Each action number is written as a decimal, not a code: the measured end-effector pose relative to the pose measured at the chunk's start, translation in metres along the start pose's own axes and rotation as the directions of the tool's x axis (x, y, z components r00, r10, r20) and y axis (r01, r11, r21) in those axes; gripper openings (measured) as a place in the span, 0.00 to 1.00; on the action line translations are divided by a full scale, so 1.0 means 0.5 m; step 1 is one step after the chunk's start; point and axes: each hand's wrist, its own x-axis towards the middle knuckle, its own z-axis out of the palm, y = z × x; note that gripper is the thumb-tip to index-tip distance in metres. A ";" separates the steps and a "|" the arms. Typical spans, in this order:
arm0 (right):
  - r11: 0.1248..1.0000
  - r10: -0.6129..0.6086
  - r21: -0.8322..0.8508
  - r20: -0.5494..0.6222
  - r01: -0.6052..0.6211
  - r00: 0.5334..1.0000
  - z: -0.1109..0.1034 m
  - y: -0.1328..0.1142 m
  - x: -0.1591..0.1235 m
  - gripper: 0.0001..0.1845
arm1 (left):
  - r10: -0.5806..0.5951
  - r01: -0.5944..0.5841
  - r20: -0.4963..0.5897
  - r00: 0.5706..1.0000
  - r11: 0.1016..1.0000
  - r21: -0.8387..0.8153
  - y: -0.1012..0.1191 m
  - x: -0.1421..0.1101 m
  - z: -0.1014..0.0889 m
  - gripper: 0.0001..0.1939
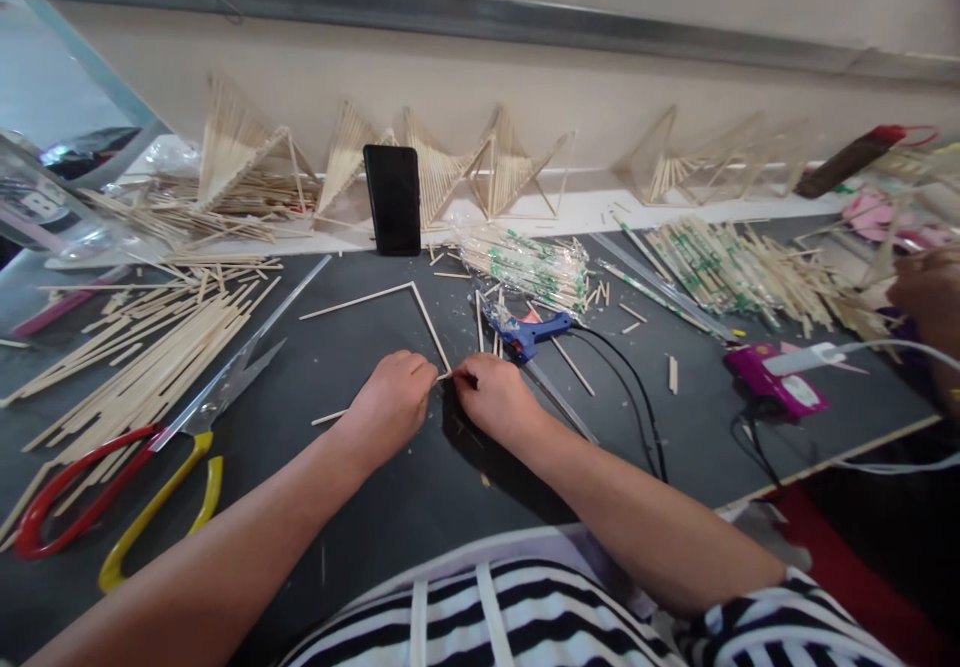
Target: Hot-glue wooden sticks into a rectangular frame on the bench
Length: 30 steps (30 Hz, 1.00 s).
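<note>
My left hand (391, 404) and my right hand (495, 397) rest on the dark tabletop (360, 487), fingers pinched together where they meet. Between the fingertips sits the near end of a thin wooden stick frame (409, 292), which runs away from me and bends left into an open angle. Both hands pinch that stick end. A blue glue gun (525, 332) lies just beyond my right hand, its black cord trailing toward me.
Large red and yellow-handled shears (150, 467) lie at left beside a heap of loose sticks (142, 357). A black phone (391, 199) leans on the wall among finished stick models. Wrapped chopstick bundles (532, 262), a pink device (772, 377) and another person's hand (930, 297) are at right.
</note>
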 end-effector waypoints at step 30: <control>0.800 0.385 0.595 -0.603 0.073 0.698 -0.160 0.121 0.046 0.10 | -0.375 0.380 0.254 0.891 0.925 0.033 0.060 0.167 -0.033 0.12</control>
